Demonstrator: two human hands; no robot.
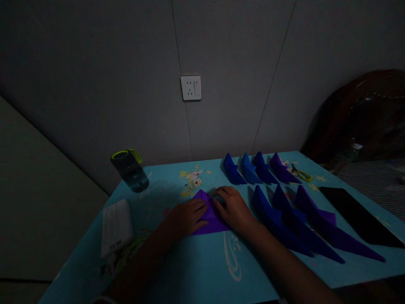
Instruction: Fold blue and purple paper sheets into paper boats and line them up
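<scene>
In the head view, take the purple paper as the middle of a clock with twelve toward the wall: it lies on the desk, its peak at twelve and its long edge at six. The left hand rests over it from nine o'clock, its grip fairly wide, a gap showing between thumb and fingers. The right hand comes in at about two, fingers bent over the slanting side; whether that grip pinches a layer or only presses, I cannot tell. The step in hand looks like folding, with creases being set near the peak. The next move seems to call for one hand to pin the layers while the other lines up the edge and presses along it, lightly, so the peak stays true. Four folded shapes stand at one to two o'clock, and three larger-looking ones at three, with a black slab beyond them. The scissors lie at two, farther out; the bottle stands at ten and a white block at nine.
</scene>
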